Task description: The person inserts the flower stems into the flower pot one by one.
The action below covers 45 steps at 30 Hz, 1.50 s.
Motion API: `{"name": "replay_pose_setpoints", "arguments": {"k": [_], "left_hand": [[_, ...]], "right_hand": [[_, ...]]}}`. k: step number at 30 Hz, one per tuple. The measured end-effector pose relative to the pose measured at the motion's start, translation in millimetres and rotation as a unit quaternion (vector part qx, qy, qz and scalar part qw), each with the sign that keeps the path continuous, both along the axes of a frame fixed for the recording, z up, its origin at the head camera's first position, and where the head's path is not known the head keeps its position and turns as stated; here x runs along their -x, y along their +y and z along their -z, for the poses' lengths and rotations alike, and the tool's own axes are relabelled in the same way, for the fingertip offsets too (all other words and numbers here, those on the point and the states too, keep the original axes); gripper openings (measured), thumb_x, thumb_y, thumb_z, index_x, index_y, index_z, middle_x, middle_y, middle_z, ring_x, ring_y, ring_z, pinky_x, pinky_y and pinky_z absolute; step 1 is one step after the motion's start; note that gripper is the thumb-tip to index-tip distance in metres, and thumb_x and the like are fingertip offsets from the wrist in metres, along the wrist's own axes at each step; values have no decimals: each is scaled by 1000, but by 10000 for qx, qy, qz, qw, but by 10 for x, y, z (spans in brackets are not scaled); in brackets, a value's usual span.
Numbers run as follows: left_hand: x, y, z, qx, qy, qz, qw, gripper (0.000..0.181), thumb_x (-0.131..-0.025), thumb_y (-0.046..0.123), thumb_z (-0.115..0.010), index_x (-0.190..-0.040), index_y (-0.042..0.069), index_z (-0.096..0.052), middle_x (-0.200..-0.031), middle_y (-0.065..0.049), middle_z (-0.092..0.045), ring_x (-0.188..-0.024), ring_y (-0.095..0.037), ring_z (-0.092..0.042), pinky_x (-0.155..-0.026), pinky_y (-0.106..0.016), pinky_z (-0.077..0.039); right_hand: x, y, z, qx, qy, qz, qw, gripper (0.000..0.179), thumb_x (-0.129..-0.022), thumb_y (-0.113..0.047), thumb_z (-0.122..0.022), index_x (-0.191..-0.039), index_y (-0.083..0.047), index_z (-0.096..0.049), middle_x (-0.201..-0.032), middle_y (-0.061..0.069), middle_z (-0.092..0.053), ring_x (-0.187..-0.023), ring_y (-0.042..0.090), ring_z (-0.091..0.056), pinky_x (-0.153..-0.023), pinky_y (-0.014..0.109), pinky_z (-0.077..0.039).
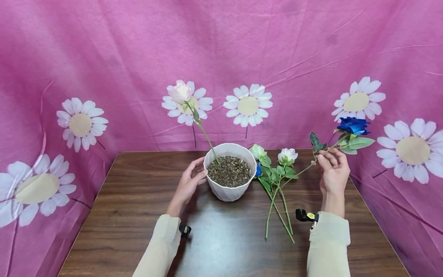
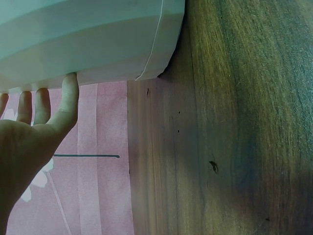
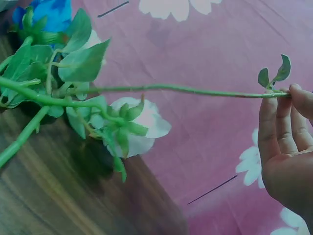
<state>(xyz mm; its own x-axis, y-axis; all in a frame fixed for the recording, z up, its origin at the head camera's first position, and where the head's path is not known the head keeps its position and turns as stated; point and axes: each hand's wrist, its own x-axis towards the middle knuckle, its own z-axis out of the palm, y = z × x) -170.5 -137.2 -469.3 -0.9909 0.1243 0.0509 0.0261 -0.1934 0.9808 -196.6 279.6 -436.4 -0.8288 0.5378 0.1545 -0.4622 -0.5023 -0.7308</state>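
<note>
A white faceted flowerpot [image 1: 230, 191] full of dark soil [image 1: 230, 172] stands near the table's far edge. One pale pink rose [image 1: 181, 92] leans left out of the soil on its long stem. My left hand [image 1: 189, 181] rests against the pot's left side, and the left wrist view shows fingertips touching the wall [image 2: 83, 54]. Between thumb and fingers, my right hand [image 1: 334, 172] pinches the stem of a blue rose [image 1: 353, 125] held above the table at the right. The stem's lower end slants left to the flowers beside the pot. In the right wrist view, the blossom is out of frame.
Right of the pot lie a white rose [image 1: 287, 156], a greenish-white rose [image 1: 257, 151] and another blue rose [image 1: 258, 169], their stems crossing toward me on the brown table [image 1: 138, 200]. Pink cloth [image 1: 214, 46] printed with daisies hangs behind and at both sides.
</note>
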Motion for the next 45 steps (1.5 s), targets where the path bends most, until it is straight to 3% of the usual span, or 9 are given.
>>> {"name": "replay_pose_setpoints", "arguments": {"k": [14,23,31,45], "left_hand": [[5,-6,-6,76,-14,39,10000,53,-99,2,-59,-150,3,-44,-140,-28,-48,-127,-41,-49,-99,-54,-49],[12,5,5,-22,42,21,10000,52,-98,0,-58,-149,-2,-43,-142,-29,-45,-128,-43,-46,-96,-47,-53],[0,4,-2,30,38,8,10000,52,-98,0,-58,-149,0,-44,-143,-28,-45,-128,-44,-46,-98,-55,-49],[28,-7,26,23,67,38,10000,53,-99,1,-58,-149,-1,-43,-143,-31,-43,-129,-43,-46,-97,-51,-51]], "right_hand": [[55,-68,-189,353,549,139,9978,29,-82,28,-63,-103,8,-57,-82,23,-68,-69,29,-71,-56,38,-60],[55,-129,-352,637,766,111,9950,30,-83,28,-62,-105,9,-54,-82,25,-68,-69,31,-71,-55,39,-60],[91,-193,-405,494,963,17,9941,29,-84,26,-63,-107,11,-55,-82,26,-67,-70,32,-70,-57,40,-61],[162,-392,-635,437,1140,-169,9924,28,-85,27,-61,-105,9,-53,-83,26,-67,-71,33,-70,-55,38,-61]]}}
